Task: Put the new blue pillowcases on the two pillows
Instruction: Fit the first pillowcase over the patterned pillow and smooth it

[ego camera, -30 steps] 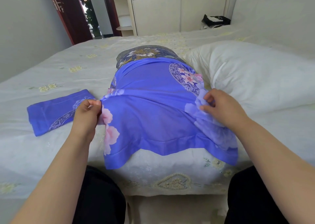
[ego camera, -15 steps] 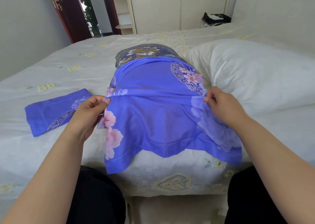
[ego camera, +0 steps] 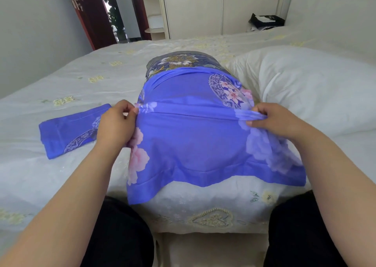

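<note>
A blue pillowcase (ego camera: 189, 136) with pink flowers lies partly drawn over a pillow (ego camera: 183, 60) in the middle of the bed (ego camera: 85, 77); the pillow's far end, in a darker floral cover, sticks out beyond the case. The case's near, loose end hangs over the bed's front edge between the person's knees. The left hand (ego camera: 116, 124) pinches a fold of the case at its left side, fingers and thumb closed on the cloth. The right hand (ego camera: 274, 120) grips a bunched fold at the right side, fingers curled round it. Between the two hands the fold runs as a taut ridge across the pillow. A second blue pillowcase (ego camera: 69, 130), folded flat, lies on the bed just left of the left hand. A bare white pillow (ego camera: 317, 89) lies to the right, close beside the cased one. At the far right corner sits a black bag (ego camera: 264, 20); a dark red door (ego camera: 89, 12) stands open at the back left
</note>
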`<move>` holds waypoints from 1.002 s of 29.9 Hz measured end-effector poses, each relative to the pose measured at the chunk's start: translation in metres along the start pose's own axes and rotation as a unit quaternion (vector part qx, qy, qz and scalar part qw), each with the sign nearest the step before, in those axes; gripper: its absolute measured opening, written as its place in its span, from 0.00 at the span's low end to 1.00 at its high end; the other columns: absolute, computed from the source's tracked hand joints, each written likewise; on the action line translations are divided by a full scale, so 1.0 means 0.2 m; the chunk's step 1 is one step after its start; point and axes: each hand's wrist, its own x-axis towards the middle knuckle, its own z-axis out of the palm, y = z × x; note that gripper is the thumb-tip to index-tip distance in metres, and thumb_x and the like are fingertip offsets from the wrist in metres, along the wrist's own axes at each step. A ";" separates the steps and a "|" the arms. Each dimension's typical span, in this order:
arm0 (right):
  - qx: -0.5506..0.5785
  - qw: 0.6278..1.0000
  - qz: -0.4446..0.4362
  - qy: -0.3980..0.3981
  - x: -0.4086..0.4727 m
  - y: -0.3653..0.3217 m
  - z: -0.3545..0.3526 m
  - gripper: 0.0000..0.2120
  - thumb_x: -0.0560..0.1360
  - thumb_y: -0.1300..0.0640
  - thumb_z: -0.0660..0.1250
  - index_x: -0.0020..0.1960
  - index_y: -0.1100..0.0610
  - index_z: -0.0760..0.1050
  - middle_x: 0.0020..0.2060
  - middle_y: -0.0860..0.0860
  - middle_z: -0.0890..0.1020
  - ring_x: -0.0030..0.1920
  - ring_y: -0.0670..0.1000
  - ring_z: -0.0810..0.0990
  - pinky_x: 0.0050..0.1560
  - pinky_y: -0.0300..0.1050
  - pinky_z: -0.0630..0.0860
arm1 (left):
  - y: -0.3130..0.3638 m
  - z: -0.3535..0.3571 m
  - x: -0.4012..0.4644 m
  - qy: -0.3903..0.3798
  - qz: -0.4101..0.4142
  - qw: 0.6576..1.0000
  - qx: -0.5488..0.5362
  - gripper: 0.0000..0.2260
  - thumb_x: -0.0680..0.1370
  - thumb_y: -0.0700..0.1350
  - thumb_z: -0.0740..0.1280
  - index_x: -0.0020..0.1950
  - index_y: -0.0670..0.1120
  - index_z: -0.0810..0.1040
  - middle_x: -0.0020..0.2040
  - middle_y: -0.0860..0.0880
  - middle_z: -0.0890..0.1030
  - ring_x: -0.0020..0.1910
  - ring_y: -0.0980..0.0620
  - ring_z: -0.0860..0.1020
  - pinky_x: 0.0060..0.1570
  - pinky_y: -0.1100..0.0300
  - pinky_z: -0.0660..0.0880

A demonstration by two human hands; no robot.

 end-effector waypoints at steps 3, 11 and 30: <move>-0.088 0.974 0.017 0.207 0.05 -0.01 0.04 0.12 0.73 0.55 0.70 0.33 0.55 0.72 0.30 0.54 0.74 0.36 0.55 0.72 0.35 0.45 0.67 | 0.02 0.04 0.01 0.044 0.058 0.996 0.051 0.08 0.79 0.50 0.61 0.45 0.48 0.73 0.35 0.50 0.77 0.36 0.42 0.77 0.37 0.51 0.76; 0.001 0.963 0.097 0.251 0.17 0.08 0.02 0.12 0.77 0.57 0.61 0.35 0.56 0.73 0.34 0.56 0.76 0.37 0.55 0.73 0.35 0.41 0.67 | 0.11 0.11 0.01 -0.234 -0.117 0.894 -0.365 0.10 0.81 0.43 0.60 0.40 0.47 0.74 0.30 0.49 0.77 0.28 0.53 0.74 0.34 0.59 0.71; 0.026 0.996 -0.017 0.081 0.20 0.00 0.17 0.10 0.75 0.58 0.69 0.47 0.67 0.78 0.38 0.61 0.79 0.39 0.50 0.73 0.41 0.45 0.67 | -0.06 0.13 0.09 -0.115 -0.177 0.923 -0.322 0.09 0.78 0.43 0.64 0.39 0.47 0.81 0.35 0.49 0.82 0.34 0.51 0.78 0.39 0.57 0.76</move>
